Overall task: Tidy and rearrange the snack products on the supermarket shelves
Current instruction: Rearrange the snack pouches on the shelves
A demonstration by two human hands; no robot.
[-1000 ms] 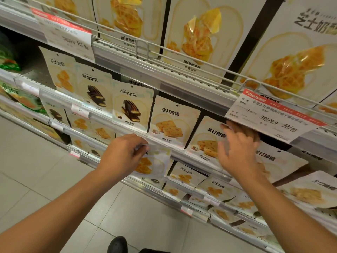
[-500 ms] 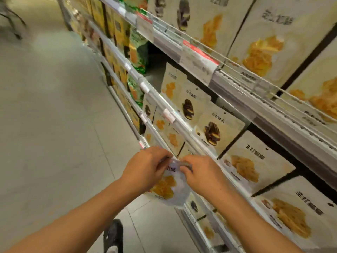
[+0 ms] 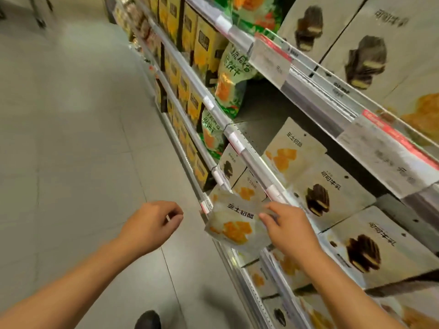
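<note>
The right hand (image 3: 288,230) is pinching a cheese snack pouch (image 3: 234,227) at its upper edge, holding it just off the shelf rail (image 3: 255,162) at lower centre, likely for reshelving. The left hand (image 3: 152,224) is hanging loosely curled, grasping nothing.

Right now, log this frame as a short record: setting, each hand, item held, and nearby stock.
setting: supermarket aisle, shelf rail on the right, tiled floor on the left
right hand: pinches the edge of a snack pouch
left hand: apart from the pouch, fingers loosely curled, holding nothing
item held: pale pouch with orange snack picture, in front of the shelf edge
nearby stock: chocolate snack pouches; green bags further along
</note>
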